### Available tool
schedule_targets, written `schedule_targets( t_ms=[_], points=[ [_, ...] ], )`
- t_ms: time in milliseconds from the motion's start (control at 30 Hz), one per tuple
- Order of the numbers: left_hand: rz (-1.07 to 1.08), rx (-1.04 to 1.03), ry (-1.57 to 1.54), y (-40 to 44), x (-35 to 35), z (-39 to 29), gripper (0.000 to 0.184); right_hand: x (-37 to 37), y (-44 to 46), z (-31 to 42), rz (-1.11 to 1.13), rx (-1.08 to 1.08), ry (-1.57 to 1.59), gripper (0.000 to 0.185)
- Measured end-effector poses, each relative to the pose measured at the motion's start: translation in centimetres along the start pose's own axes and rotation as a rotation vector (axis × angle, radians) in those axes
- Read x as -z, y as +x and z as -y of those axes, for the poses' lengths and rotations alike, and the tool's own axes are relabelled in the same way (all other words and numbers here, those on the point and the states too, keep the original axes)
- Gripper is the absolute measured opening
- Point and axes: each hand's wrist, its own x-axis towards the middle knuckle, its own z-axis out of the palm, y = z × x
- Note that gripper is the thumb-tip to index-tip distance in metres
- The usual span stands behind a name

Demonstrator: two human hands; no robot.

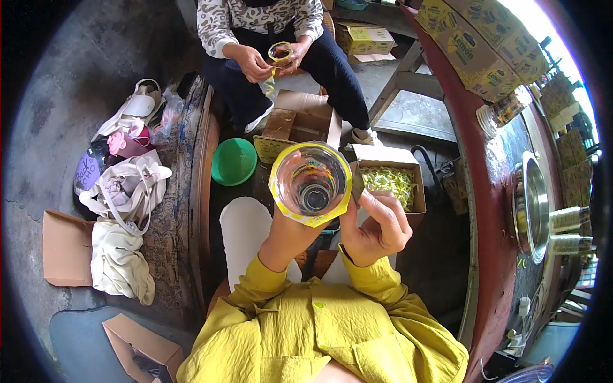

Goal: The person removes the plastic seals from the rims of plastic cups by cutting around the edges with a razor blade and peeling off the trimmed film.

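Observation:
A clear plastic cup [300, 172] with a yellow film edge around its rim is in front of me, its mouth facing up at the camera. My left hand [290, 233] is wrapped round it from below, most of the fingers hidden behind the cup. Colored printing shows through its wall. Pinched between thumb and fingers of my right hand [378, 226] is a small dark flat blade [357, 183], held upright against the right side of the rim. Its exact kind is unclear.
Ahead, a seated person [271, 38] holds a similar cup [280, 52]. A green basin [234, 162], an open carton [279, 121] and a box of yellow-green strips [391, 185] stand on the floor. Bags [128, 185] lie left; a steel basin [535, 207] and stacked cups [567, 219] are right.

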Motion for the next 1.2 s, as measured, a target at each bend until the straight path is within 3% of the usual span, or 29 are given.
schedule_targets(
  t_ms=[233, 433, 733, 933, 1133, 1200],
  points=[
    [0.042, -0.007, 0.09, -0.5, 0.2, 0.4, 0.08, 0.1, 0.2, -0.5, -0.003, 0.036, -0.072, 0.024],
    [0.064, 0.066, -0.021, -0.6, 0.2, 0.2, 0.08, 0.3, 0.7, -0.7, 0.02, -0.006, -0.038, 0.023],
    [0.254, 0.036, -0.006, 0.0, 1.1, -0.9, 0.081, 1.2, 1.6, -0.5, 0.083, -0.061, 0.008, 0.022],
    [0.326, 0.148, -0.141, 0.1, 1.8, -0.8, 0.078, 1.8, 2.0, -0.3, 0.144, -0.1, 0.056, 0.023],
    [0.41, 0.034, -0.034, 0.5, 2.1, -1.0, 0.075, 2.0, 2.4, -0.2, 0.166, -0.108, 0.031, 0.024],
    [0.449, 0.094, -0.107, 0.6, 2.1, -1.4, 0.074, 2.2, 2.5, -0.3, 0.196, -0.109, 0.047, 0.024]
  ],
)
